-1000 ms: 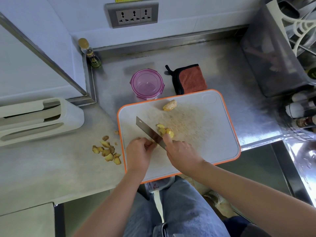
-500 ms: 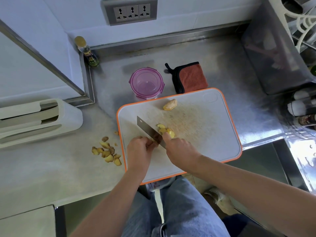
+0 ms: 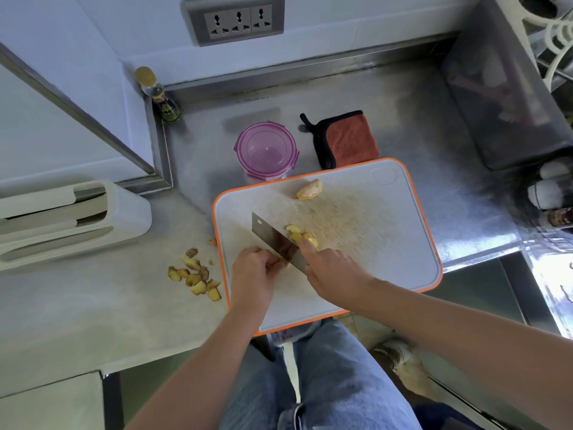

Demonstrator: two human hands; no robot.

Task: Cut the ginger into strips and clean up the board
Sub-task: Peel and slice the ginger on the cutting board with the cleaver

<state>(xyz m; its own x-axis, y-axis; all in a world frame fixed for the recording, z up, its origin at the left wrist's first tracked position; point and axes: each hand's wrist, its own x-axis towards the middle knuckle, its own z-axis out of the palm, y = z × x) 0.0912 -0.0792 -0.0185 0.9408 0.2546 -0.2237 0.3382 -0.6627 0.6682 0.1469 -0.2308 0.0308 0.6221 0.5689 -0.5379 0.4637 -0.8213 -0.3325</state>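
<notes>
The right hand (image 3: 333,268) is clamped on the handle of the cleaver (image 3: 273,237), forefinger laid forward beside the blade. The left hand (image 3: 252,273) is curled, fingertips pinching a small ginger piece (image 3: 280,261) against the blade's left face; most of that piece is hidden. Cut ginger slices (image 3: 299,235) lie touching the blade's right side, and an uncut ginger knob (image 3: 309,189) sits well apart near the far edge of the orange-rimmed cutting board (image 3: 387,243). Hazard one: the left fingertips sit just beside the edge, and the piece is small, so a slip or roll would probably bring the blade onto a finger. Hazard two: the board's near corner appears to overhang the counter (image 3: 77,305); downward pressure there could tip it. Hazard three: the slices remain thick, so strips may come out uneven. Ginger trimmings (image 3: 197,274) lie on the counter left of the board. Behind the board stand a purple lidded container (image 3: 266,150) and an orange cloth (image 3: 347,139). The label on the corner bottle (image 3: 158,94) is too small to read; the wall socket (image 3: 238,20) shows no legible marking
</notes>
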